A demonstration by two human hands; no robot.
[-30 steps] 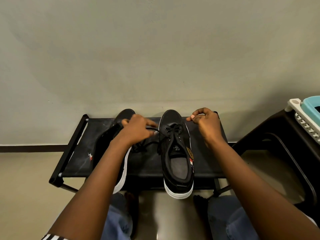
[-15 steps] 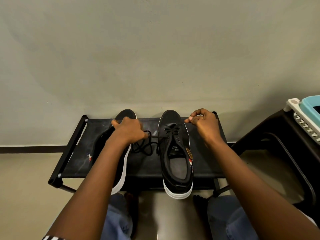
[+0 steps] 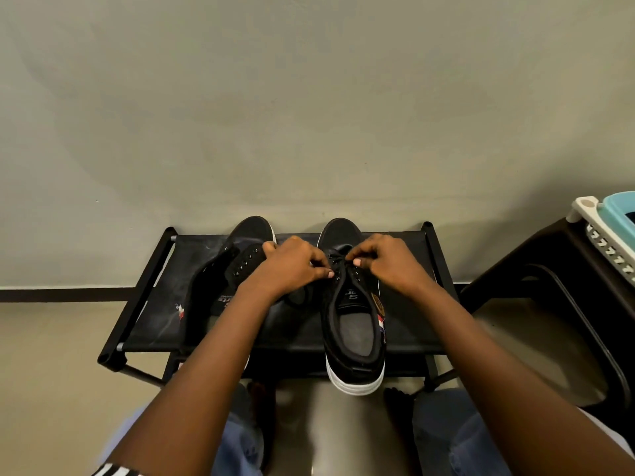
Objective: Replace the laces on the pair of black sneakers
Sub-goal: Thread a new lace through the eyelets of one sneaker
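A low black rack (image 3: 151, 297) stands against the wall, and both black sneakers sit on its fabric top. The left sneaker (image 3: 220, 283) leans on its side with its eyelets bare and its toe toward the wall. Just to its right the left hand (image 3: 292, 266) has its fingers curled, pinching the black lace (image 3: 338, 257) beside the eyelets of the right sneaker (image 3: 354, 331), which stands upright with its white heel over the rack's near edge. The right hand (image 3: 388, 262) is curled too, its fingertips pinching the same lace over the tongue, close to the left hand. Far right, a dark stool (image 3: 536, 280) carries a white and blue basket (image 3: 604, 218).
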